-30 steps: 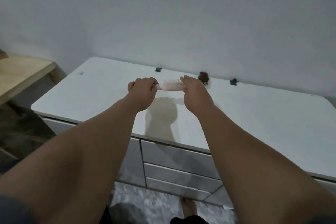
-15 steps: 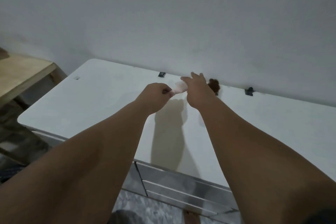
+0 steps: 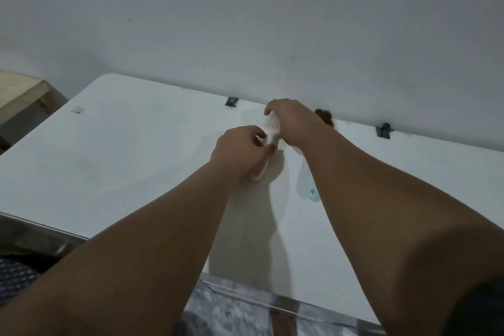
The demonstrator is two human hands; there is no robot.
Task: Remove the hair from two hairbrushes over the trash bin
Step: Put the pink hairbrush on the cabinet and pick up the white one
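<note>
Left hand [image 3: 241,148] clenched round handle of pink hairbrush [image 3: 268,142], handle end poking out below the fist, near the wrist. Right hand [image 3: 293,120] curled over the bristle head of the same brush, fingers [image 3: 272,108] bent down at the far end; white bristles showing between the two hands. Whether the right fingers pinch hair or only rest on the bristles: cannot tell. Brush held just above the desk [image 3: 122,150], toward its back edge, both forearms stretched out over the top.

Second brush, pale blue handle [image 3: 309,188] with a hanging hole at its end, lying flat on the desk under the right forearm; head hidden by the arm. Clump of dark brown hair [image 3: 326,116] just past the right wrist, at the back edge against the wall [image 3: 245,22]; mostly hidden.

Two small dark clips [image 3: 231,101] along the back edge, one left of the hands, one well to the right. Drawer fronts [image 3: 245,292] below the desk's front edge, contents not visible. Wooden surface [image 3: 19,93] at far left. No readable writing or labels anywhere.
</note>
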